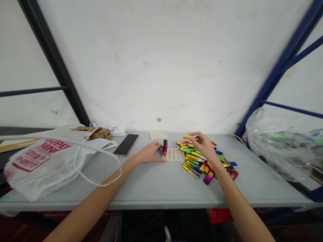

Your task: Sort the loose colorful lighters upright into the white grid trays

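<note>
One row of tubes (165, 152) stands at the left edge of the tray (176, 159) on our tabletop (156, 188); we judge the work barely begun, with most cups (179, 153) bare and a large pile (195, 160) still lying to the right. Our left hand (150, 153) spreads beside the row; our right hand (205, 145) pinches one tube (187, 137).
</note>
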Demonstrator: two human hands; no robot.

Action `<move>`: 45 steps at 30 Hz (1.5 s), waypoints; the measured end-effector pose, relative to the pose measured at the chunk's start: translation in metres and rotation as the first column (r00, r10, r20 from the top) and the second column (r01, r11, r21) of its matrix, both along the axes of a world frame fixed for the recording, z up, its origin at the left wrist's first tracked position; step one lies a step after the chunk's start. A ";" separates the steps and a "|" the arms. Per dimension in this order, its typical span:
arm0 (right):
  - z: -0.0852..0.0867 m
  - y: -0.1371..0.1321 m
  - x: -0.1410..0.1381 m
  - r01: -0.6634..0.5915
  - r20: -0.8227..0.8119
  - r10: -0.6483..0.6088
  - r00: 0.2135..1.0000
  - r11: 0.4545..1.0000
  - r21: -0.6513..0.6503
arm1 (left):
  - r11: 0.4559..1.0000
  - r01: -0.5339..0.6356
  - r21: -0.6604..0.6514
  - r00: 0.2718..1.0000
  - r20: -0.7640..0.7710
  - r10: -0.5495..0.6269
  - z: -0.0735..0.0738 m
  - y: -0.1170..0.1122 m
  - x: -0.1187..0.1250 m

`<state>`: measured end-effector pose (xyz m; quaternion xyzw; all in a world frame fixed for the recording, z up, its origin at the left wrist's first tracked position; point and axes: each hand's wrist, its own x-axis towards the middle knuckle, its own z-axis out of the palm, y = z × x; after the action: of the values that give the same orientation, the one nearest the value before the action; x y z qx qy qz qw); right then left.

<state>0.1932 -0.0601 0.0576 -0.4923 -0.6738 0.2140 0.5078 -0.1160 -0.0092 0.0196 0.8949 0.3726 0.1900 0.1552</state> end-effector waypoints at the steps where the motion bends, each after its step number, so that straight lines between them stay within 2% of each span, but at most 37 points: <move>1: 0.002 0.002 -0.014 -0.065 -0.088 0.062 0.994 0.998 -0.028 | 1.000 0.002 0.002 1.000 0.004 -0.002 -0.001 0.000 0.000; 3: 0.004 0.006 -0.039 -0.162 -0.203 0.145 0.968 0.984 -0.071 | 1.000 0.014 0.011 1.000 0.019 -0.014 -0.002 0.001 0.000; 7: -0.006 0.013 -0.069 -0.152 -0.267 0.125 0.956 0.985 -0.082 | 0.999 0.031 0.020 0.999 0.038 -0.032 -0.004 0.002 0.000; 10: -0.018 0.012 -0.075 -0.228 -0.275 0.193 0.942 0.968 -0.101 | 0.999 0.026 0.020 0.999 0.041 -0.027 -0.004 0.003 0.000; 13: -0.026 0.007 -0.078 -0.395 -0.364 0.320 0.875 0.906 -0.153 | 1.000 0.024 0.018 0.999 0.023 -0.024 -0.004 0.003 0.001; 15: -0.028 0.006 -0.081 -0.440 -0.423 0.336 0.841 0.881 -0.175 | 1.000 0.025 0.014 1.000 0.015 -0.026 -0.003 0.002 0.001; 18: -0.032 0.007 -0.085 -0.360 -0.403 0.258 0.878 0.911 -0.200 | 1.000 0.028 0.008 0.999 0.025 -0.028 -0.003 0.002 0.001; 22: -0.041 0.012 -0.086 -0.101 -0.163 0.081 0.983 0.988 -0.117 | 1.000 0.030 0.001 0.999 0.041 -0.030 -0.001 0.001 0.001; 24: -0.046 0.014 -0.086 0.008 -0.083 -0.013 0.996 0.998 -0.067 | 1.000 0.028 0.000 0.999 0.034 -0.028 0.000 0.000 0.001; 26: -0.049 0.014 -0.087 0.062 -0.050 -0.065 0.997 0.997 -0.053 | 1.000 0.029 -0.001 0.999 0.022 -0.029 0.000 0.000 0.002; 33: -0.049 0.011 -0.091 0.071 -0.029 -0.071 0.997 0.997 0.010 | 0.999 0.032 0.027 0.999 -0.004 -0.032 -0.003 0.002 0.002; 39: -0.050 0.012 -0.093 0.081 0.019 -0.081 0.996 0.997 0.006 | 0.999 0.035 0.031 0.999 0.006 -0.035 -0.002 0.001 0.001; 43: -0.048 0.009 -0.090 0.065 0.126 -0.069 0.990 0.997 0.032 | 0.999 0.035 0.035 0.999 -0.007 -0.035 -0.002 0.001 0.000; 45: -0.046 0.006 -0.088 0.017 0.222 -0.033 0.974 0.997 0.071 | 0.998 0.041 0.039 0.999 -0.001 -0.041 -0.003 0.001 0.000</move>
<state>0.1053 -0.0536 0.0117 -0.5040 -0.7273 0.1277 0.4481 -0.1161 -0.0077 0.0168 0.9054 0.3502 0.1939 0.1414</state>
